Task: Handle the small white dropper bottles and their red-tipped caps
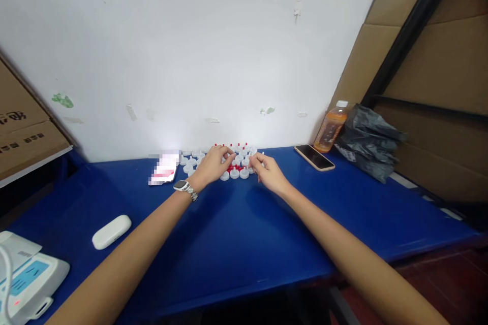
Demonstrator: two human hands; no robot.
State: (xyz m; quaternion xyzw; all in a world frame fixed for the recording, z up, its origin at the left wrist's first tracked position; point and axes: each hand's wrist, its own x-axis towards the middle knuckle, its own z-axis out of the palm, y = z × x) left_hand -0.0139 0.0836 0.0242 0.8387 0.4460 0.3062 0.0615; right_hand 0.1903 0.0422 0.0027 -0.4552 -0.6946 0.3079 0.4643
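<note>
Several small white caps (234, 173) lie grouped on the blue table (236, 244) near the wall, some with red tips, and small red pieces (235, 167) sit among them. My left hand (213, 163), with a wristwatch, reaches over the group and pinches something small at its fingertips. My right hand (267, 171) sits at the group's right edge, fingers pinched on a small white piece (256, 158). What exactly the left fingers hold is too small to tell.
A phone (314, 157) lies face up to the right, next to an orange drink bottle (331, 133) and a black plastic bag (368, 142). A white oval case (112, 231) and a white device (26, 279) sit at the left. Cardboard stands on both sides.
</note>
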